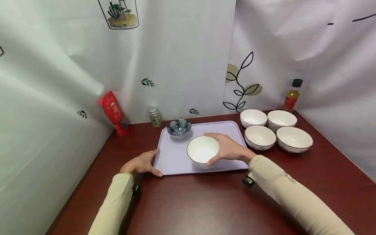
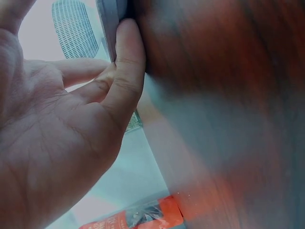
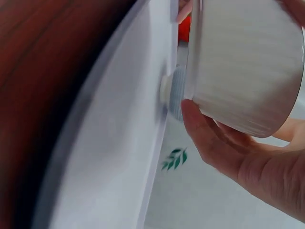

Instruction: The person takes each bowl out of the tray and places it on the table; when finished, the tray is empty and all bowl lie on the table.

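My right hand (image 1: 227, 148) grips a white bowl (image 1: 202, 150) with a thin dark rim, thumb at the near side and fingers at the far side. The right wrist view shows the bowl (image 3: 248, 62) held over the tray, with a gap below it. Beneath lies a pale lilac rectangular tray (image 1: 176, 160). At its left edge, near the front corner, my left hand (image 1: 141, 162) holds the rim with bent fingers (image 2: 128, 57). A blue-grey petal-shaped bowl (image 1: 179, 128) stands in the tray's back left corner.
Several white bowls (image 1: 260, 137) stand close together right of the tray. Behind them is an oil bottle (image 1: 290, 98) with a black cap. A glass spice jar (image 1: 155, 117) and a red packet (image 1: 113, 111) stand along the curtain at the back left.
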`<state>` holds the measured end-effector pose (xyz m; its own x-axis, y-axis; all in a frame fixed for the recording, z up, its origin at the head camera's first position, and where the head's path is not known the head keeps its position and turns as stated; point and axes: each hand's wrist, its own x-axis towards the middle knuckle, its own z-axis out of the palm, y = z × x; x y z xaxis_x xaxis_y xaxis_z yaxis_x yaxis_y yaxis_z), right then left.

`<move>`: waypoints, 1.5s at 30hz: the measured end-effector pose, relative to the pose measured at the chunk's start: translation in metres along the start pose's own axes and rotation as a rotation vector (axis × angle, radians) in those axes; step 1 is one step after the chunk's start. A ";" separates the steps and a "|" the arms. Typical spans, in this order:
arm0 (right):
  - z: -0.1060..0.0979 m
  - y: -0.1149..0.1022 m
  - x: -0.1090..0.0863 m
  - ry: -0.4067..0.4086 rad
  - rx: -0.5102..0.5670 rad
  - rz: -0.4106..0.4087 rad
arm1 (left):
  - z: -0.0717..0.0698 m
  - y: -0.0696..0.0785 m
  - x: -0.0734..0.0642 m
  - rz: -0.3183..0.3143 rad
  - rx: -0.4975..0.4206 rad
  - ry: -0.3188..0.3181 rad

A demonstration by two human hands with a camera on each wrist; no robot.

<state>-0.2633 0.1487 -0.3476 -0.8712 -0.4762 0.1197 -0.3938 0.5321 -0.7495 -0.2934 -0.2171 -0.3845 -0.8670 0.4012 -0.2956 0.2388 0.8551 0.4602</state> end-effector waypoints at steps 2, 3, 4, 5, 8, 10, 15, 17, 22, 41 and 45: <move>-0.006 0.007 -0.006 0.006 -0.013 -0.004 | 0.000 -0.001 -0.001 0.004 0.011 0.008; -0.009 0.011 -0.009 0.011 -0.027 -0.001 | 0.000 -0.002 -0.002 0.005 0.015 0.012; -0.011 0.015 -0.013 0.019 -0.044 -0.003 | 0.000 -0.002 -0.002 0.007 0.015 0.015; -0.014 0.018 -0.018 0.031 -0.075 -0.004 | 0.000 -0.002 -0.002 0.008 0.015 0.016; -0.022 0.028 -0.032 0.058 -0.132 0.007 | 0.001 -0.002 -0.001 0.002 0.003 0.013; -0.028 0.033 -0.043 0.075 -0.160 0.009 | 0.001 -0.002 -0.001 -0.004 -0.002 0.010; -0.042 0.044 -0.073 0.121 -0.170 0.039 | 0.001 -0.001 -0.001 -0.001 0.004 0.014; -0.047 0.048 -0.085 0.143 -0.171 0.046 | 0.001 0.000 0.000 -0.001 0.004 0.016; -0.061 0.057 -0.115 0.197 -0.216 0.051 | 0.003 0.001 -0.001 -0.012 -0.005 0.010; -0.082 0.099 -0.160 0.245 -0.218 0.029 | 0.004 0.003 -0.006 -0.041 -0.023 0.032; -0.080 0.106 -0.162 0.253 -0.214 0.016 | 0.005 0.005 -0.007 -0.044 -0.026 0.029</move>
<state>-0.1877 0.3379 -0.3945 -0.9124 -0.2919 0.2868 -0.4087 0.6858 -0.6022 -0.2839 -0.2141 -0.3847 -0.8887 0.3538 -0.2917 0.1895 0.8626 0.4690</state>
